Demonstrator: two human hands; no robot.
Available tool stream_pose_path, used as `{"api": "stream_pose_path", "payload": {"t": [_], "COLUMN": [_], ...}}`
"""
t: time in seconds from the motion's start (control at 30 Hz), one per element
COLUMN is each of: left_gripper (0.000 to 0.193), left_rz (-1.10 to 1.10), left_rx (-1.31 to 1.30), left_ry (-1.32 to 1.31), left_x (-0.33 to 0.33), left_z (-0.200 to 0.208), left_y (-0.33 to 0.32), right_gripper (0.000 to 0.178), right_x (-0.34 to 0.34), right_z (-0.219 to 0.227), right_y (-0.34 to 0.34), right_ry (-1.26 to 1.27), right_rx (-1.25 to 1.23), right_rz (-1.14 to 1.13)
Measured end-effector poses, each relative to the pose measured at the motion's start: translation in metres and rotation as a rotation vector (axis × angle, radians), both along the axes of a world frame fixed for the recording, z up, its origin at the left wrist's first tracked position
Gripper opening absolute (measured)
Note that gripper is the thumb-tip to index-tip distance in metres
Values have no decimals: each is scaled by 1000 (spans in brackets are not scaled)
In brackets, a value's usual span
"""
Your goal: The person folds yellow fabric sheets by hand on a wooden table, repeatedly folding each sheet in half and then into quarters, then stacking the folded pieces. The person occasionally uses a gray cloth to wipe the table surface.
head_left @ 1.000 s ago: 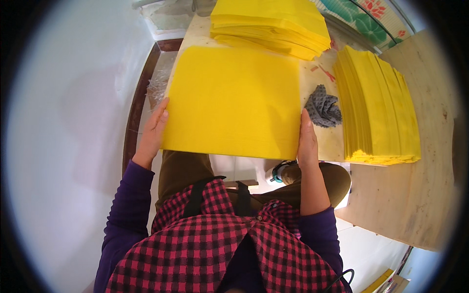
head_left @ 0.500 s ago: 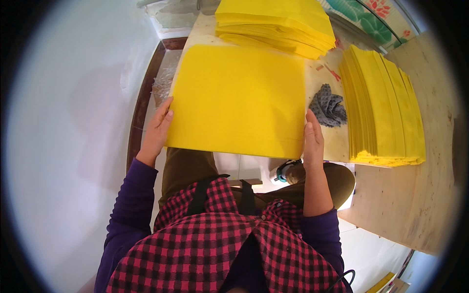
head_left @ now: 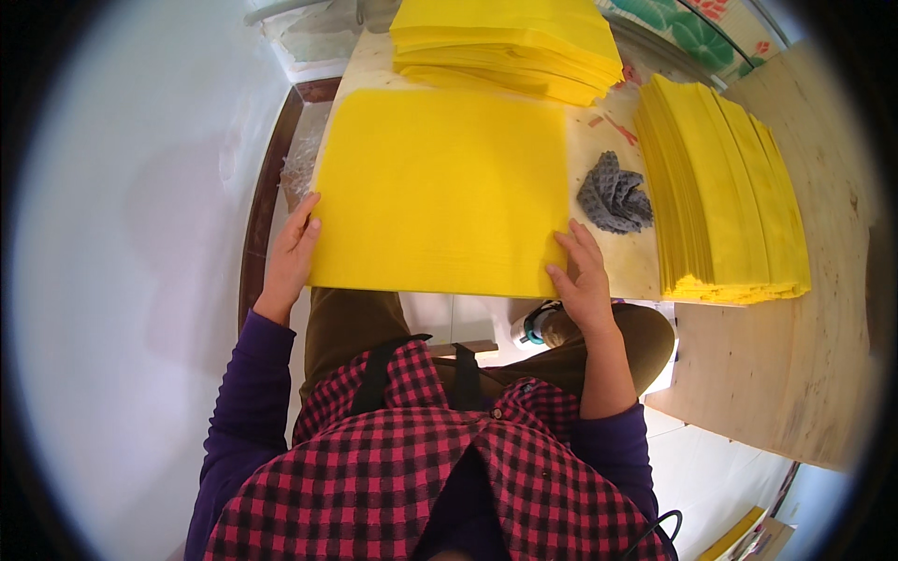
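Note:
A large yellow sheet (head_left: 440,187) lies flat on the wooden table (head_left: 795,374) in front of me. My left hand (head_left: 292,251) holds its near-left corner, fingers along the left edge. My right hand (head_left: 582,276) presses on the near-right corner, fingers spread on top of the sheet. The sheet's near edge hangs at the table's front, above my lap.
One stack of yellow sheets (head_left: 505,42) sits at the far side of the table and another stack (head_left: 725,192) lies to the right. A crumpled grey cloth (head_left: 613,196) rests between the sheet and the right stack. A white wall is on the left.
The yellow sheet has slid slightly away from me and settled flatter on the table. Both hands moved with it and stayed at its near corners.

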State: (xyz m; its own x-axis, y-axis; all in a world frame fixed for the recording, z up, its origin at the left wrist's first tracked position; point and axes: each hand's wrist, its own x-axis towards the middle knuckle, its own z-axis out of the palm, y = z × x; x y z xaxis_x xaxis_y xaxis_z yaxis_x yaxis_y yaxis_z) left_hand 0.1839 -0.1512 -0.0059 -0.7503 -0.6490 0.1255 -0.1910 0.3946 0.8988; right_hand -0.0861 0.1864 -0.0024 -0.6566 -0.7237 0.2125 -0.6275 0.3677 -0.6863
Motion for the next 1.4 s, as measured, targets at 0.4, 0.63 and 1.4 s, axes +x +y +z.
{"api": "stream_pose_path", "payload": {"t": [0.4, 0.63, 1.4], "left_gripper": [42, 39, 39], "left_rz": [-3, 8, 41], "left_rx": [-3, 48, -14], "left_ry": [5, 30, 48], "left_x": [1, 1, 3], "left_z": [-6, -12, -15], "left_y": [-1, -4, -3], "right_gripper": [29, 17, 21], "right_x": [1, -1, 6], "right_z": [2, -7, -5], "right_y": [-1, -4, 3], "right_ry": [-6, 35, 12], "right_rx": [-54, -131, -150], "right_rz": [-38, -59, -69]}}
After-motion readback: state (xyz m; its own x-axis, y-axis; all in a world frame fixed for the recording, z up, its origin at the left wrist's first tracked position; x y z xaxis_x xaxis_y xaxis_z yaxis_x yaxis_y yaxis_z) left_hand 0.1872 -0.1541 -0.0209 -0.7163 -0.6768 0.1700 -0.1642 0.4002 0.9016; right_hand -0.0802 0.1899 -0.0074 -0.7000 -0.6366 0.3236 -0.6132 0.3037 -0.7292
